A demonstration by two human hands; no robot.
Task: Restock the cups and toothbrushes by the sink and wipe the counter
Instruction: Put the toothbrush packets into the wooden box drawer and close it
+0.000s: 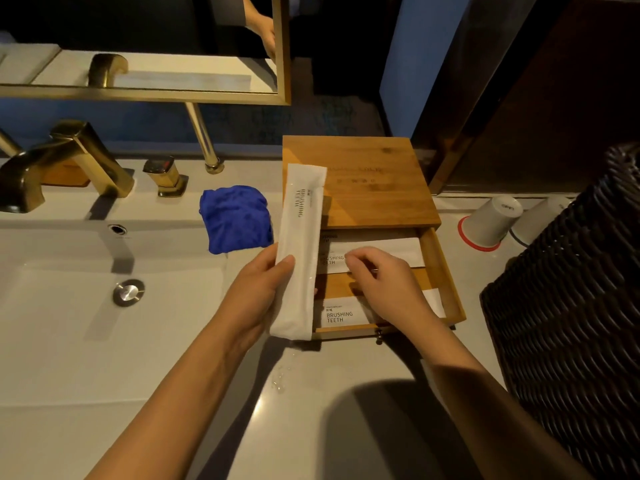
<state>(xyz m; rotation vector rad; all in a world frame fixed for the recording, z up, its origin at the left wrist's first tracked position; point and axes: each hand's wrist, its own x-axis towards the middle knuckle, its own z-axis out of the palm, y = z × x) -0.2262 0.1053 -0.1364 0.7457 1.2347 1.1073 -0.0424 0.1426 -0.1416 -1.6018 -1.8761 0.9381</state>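
Observation:
My left hand (258,289) grips a long white toothbrush packet (302,237) marked BRUSHING TEETH, held upright just left of a wooden box (363,181). The box's drawer (446,282) is pulled out toward me. Inside lie more toothbrush packets (341,315). My right hand (384,282) reaches into the drawer with its fingers curled on a packet (381,251); whether it grips that packet is unclear. A crumpled blue cloth (237,220) lies on the counter (311,410) left of the box. Two upside-down grey cups (491,221) stand to the right.
A white sink (69,323) with a round drain (129,292) fills the left. A gold faucet (69,161) and handle (165,174) stand behind it. A dark wicker basket (581,289) sits at the right edge. Water drops (280,379) lie on the counter.

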